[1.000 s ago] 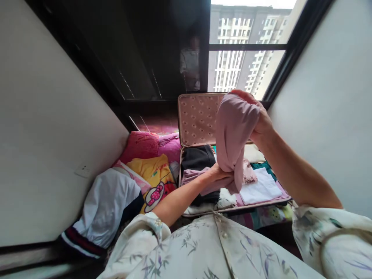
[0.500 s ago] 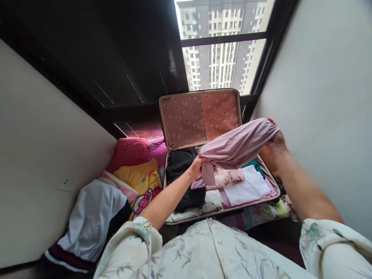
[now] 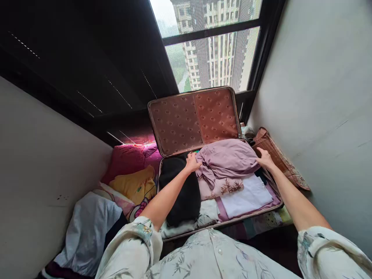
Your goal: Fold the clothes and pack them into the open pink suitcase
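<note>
Since the earlier frames the mauve garment (image 3: 228, 159) has come down from the air, where both hands held it up, and now lies in the open suitcase (image 3: 221, 223). The left hand (image 3: 192, 162) rests at the garment's left end, fingers curled on the cloth; whether that grip is closed on a fold or only pressing cannot be told. The right hand (image 3: 264, 159) lies on the garment's right end with its fingers spread flat, holding nothing.

The garment sits bunched across the far part of the case, just below the raised lid (image 3: 195, 118) with its patterned brown lining. A loose tail of it hangs toward a pink cloth with a leaf print (image 3: 225, 188), which it overlaps. Just beside that, nearer the person, lies a folded white cloth (image 3: 247, 197). A black garment (image 3: 180, 190) fills the left side of the case, under the left forearm.

Outside the case, to the left, lie a pink cushion (image 3: 124, 159), a yellow cloth (image 3: 135, 186) and a white and dark jacket (image 3: 87, 228). A brown patterned bag (image 3: 279, 159) leans against the wall at right. A window (image 3: 209, 46) shows tall buildings.
</note>
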`<state>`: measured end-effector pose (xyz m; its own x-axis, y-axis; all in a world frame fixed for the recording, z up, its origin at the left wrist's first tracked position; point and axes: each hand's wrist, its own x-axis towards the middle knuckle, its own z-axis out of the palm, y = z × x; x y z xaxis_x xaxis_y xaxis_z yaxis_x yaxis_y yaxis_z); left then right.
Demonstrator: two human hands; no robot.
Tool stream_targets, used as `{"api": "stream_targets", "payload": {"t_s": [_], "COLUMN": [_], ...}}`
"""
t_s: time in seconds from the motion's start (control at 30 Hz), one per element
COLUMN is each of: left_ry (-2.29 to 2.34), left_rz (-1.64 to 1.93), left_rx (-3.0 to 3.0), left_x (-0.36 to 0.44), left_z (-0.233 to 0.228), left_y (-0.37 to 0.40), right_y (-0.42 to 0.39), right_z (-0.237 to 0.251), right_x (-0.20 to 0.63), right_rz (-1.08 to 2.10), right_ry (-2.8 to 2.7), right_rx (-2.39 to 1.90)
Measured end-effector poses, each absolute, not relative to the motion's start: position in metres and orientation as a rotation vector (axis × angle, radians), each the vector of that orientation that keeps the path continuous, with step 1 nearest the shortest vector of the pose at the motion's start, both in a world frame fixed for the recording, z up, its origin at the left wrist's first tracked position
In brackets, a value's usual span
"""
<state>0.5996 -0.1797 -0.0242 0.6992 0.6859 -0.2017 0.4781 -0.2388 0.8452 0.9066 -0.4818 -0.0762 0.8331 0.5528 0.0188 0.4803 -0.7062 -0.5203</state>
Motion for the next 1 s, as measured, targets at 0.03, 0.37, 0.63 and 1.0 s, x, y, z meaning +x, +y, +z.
{"api": "stream_targets", "payload": {"t_s": [0.03, 0.37, 0.63, 1.0], "left_ry": [0.905, 0.56, 0.333, 0.612], "left_rz": [0.229, -0.227, -0.219, -0.261], "left_rx": [2.037, 2.689, 2.667, 2.727], "left_x": [0.607, 0.647, 0.655, 0.653], "left_z": [-0.031, -0.077, -0.061, -0.048], "left_y": [-0.183, -0.219, -0.204, -0.237], "right_y": [-0.479, -0.47, -0.497, -0.476], "right_z": [-0.079, -0.088, -0.05, -0.091], "right_x": [0.906, 0.861, 0.865, 0.85], "right_rz": [0.206, 0.382, 0.255, -0.032], "right_ry": [-0.821, -0.92, -1.033, -1.098], "right_rx": [-2.506, -2.766, -2.826, -2.725]}}
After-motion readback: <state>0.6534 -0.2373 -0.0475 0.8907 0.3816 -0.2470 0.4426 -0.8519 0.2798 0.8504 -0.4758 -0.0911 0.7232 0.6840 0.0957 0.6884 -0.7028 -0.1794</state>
